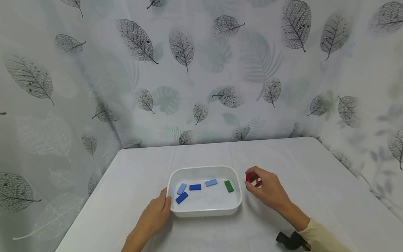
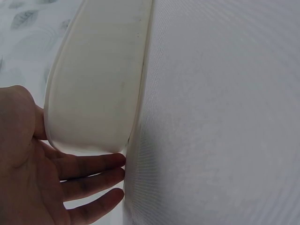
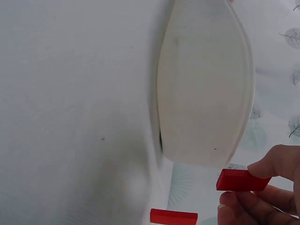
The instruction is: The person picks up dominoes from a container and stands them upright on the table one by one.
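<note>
A white plastic tub [image 1: 206, 212] stands on the table, with several small rectangular blocks lying in it. My left hand [image 1: 155, 213] holds the tub's left end, thumb at the rim and fingers against the outer wall [image 2: 93, 93]. Just off the right end, my right hand [image 1: 267, 189] pinches a red block [image 3: 241, 180] between thumb and fingers, apart from the tub. Another red block [image 3: 173, 216] shows low in the right wrist view; in the head view the right hand mostly hides that spot.
Inside the tub are a green block [image 1: 228, 186], dark blue blocks [image 1: 195, 187] and light blue blocks [image 1: 211, 182]. A black device [image 1: 292, 240] sits at the right wrist. White cloth covers the table [image 1: 270, 154]; a leaf-print curtain [image 1: 201, 70] hangs behind it.
</note>
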Demonstrator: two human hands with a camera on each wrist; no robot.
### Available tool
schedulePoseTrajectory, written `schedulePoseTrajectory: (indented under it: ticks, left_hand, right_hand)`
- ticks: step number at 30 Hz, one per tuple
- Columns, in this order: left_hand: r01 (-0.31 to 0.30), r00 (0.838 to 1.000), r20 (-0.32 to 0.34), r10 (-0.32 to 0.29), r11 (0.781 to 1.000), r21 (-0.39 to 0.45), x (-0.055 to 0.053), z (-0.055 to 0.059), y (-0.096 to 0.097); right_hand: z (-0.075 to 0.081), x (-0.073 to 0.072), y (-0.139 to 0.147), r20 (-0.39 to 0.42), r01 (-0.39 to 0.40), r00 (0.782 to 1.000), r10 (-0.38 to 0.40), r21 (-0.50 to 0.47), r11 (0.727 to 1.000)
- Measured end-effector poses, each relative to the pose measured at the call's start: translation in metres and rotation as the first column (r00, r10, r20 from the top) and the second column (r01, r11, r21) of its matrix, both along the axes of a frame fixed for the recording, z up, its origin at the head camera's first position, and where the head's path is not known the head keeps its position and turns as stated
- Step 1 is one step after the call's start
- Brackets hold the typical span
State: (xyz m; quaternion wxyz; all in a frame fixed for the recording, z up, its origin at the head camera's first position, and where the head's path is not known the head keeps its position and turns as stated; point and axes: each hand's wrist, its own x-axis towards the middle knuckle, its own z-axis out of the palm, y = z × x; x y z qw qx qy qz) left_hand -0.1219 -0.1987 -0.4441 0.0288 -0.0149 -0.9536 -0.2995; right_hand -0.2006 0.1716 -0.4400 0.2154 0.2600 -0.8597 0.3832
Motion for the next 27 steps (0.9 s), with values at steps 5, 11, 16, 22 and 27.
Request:
schedulePoseTrajectory:
  ticks: [5, 11, 16, 22, 27]
  left_hand:
    - [0.005, 1.0, -0.002, -0.005, 1.0, 0.001, 0.0, -0.002, -0.001]
    - [0.019, 1.0, -0.013, -0.019, 1.0, 0.006, 0.0, -0.003, -0.002]
    - [0.004, 1.0, -0.006, -0.004, 1.0, 0.002, 0.0, -0.001, -0.004]
    - [0.003, 1.0, 0.01, -0.003, 1.0, 0.001, -0.002, -0.001, -0.003]
    - [0.007, 1.0, 0.013, -0.007, 1.0, -0.002, -0.003, -0.002, -0.002]
  right_hand:
    - [-0.011, 0.003, 0.001, 0.052, -0.033, 0.998, 0.032, 0.013, 0.999]
    - [-0.015, 0.004, 0.003, 0.108, -0.048, 0.993, 0.045, 0.023, 0.999]
    - [-0.014, 0.001, 0.004, 0.198, -0.058, 0.979, 0.043, 0.069, 0.996]
    - [-0.016, 0.0, 0.005, 0.275, -0.072, 0.961, 0.031, 0.142, 0.987]
    - [-0.018, 0.001, 0.006, 0.297, -0.057, 0.955, 0.01, 0.149, 0.987]
